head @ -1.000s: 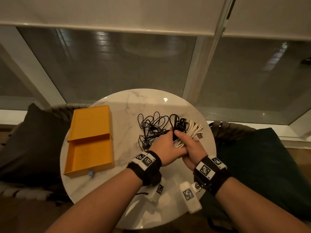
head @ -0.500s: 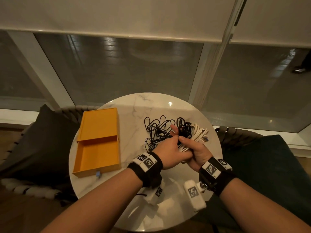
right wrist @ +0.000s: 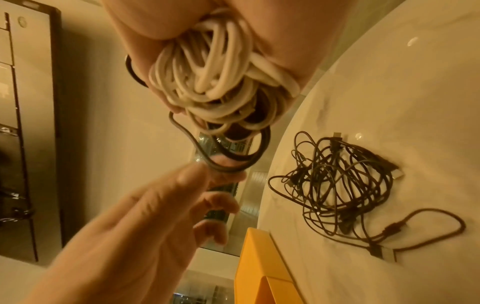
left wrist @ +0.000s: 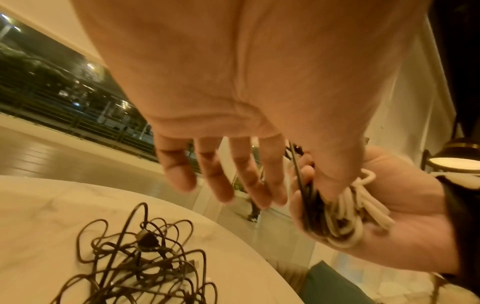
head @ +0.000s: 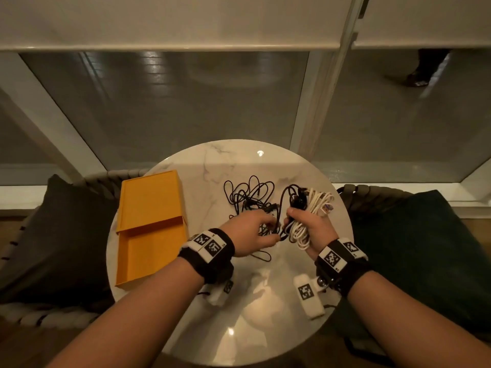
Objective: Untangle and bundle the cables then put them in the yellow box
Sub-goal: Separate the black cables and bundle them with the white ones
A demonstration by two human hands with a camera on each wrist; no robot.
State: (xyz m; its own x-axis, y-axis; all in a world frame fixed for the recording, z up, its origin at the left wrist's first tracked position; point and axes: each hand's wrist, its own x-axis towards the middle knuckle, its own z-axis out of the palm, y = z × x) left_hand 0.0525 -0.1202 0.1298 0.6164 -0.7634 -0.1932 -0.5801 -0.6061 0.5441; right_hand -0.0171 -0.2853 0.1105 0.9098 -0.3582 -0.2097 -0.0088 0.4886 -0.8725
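Observation:
My right hand (head: 310, 229) grips a coiled white cable bundle (head: 316, 205) together with some black loops, lifted just above the round marble table (head: 218, 166). The right wrist view shows the white coils (right wrist: 213, 72) packed in that fist and a black cable loop (right wrist: 221, 169) hanging below them. My left hand (head: 252, 232) is just left of the bundle; its thumb and forefinger pinch that black loop and the other fingers (left wrist: 215, 185) are stretched out. A loose tangle of black cables (head: 249, 197) lies on the table behind the hands. The yellow box (head: 151, 248) sits open at the table's left, nothing in it.
The box's lid section (head: 148, 197) lies at its far end. Dark cushions on woven chairs flank the table at the left (head: 53, 235) and the right (head: 425, 248). Large windows stand behind. Bare marble (head: 252, 301) shows under my wrists.
My hands were clasped together on the bundle. The left hand has now come off it to the left, keeping only a black loop. The right hand still holds the bundle.

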